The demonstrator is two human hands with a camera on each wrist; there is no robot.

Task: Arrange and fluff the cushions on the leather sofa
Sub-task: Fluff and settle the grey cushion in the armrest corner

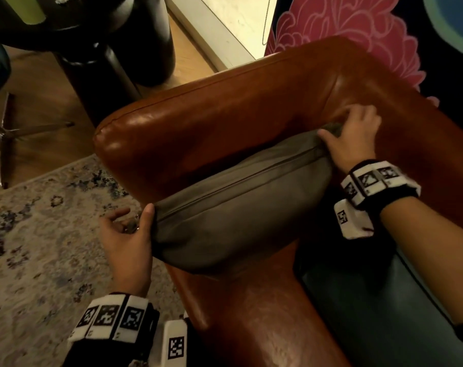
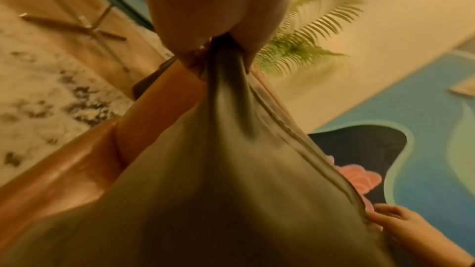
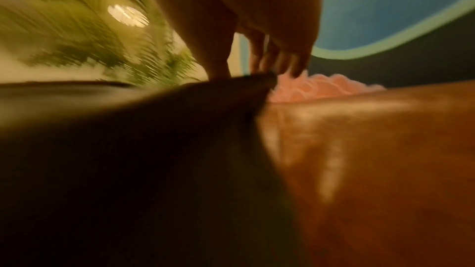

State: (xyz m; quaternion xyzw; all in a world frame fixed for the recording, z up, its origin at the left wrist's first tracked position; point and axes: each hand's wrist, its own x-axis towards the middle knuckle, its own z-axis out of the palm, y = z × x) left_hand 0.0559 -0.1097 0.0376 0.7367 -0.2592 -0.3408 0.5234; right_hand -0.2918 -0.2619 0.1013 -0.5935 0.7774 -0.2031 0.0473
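I have the grey cushion (image 1: 241, 205) by its two far corners: my left hand (image 1: 127, 234) pinches the near-left corner between thumb and fingers, and the left wrist view shows the fabric gathered to a tight point in that pinch, while my right hand (image 1: 349, 139) pinches the opposite corner, deep in the angle where the armrest meets the back of the brown leather sofa (image 1: 225, 109). The cushion lies slantwise along the inside of the armrest, its seam uppermost, its belly sagging onto the seat beside a dark cushion (image 1: 378, 295) at my right. To do this step well, I judge I should keep both pinches on the filling as well as the cover, because a grip on cloth alone only stretches the corners into ears. I would lift a little, pull the two corners apart to square the edge, then give short shakes so the filling spreads evenly. After that the cushion wants standing upright against the sofa back, seam down if possible, not wedged against the armrest. The leather looks slick, so I expect a leaning cushion may slide; setting its lower edge firmly into the crease should hold it.
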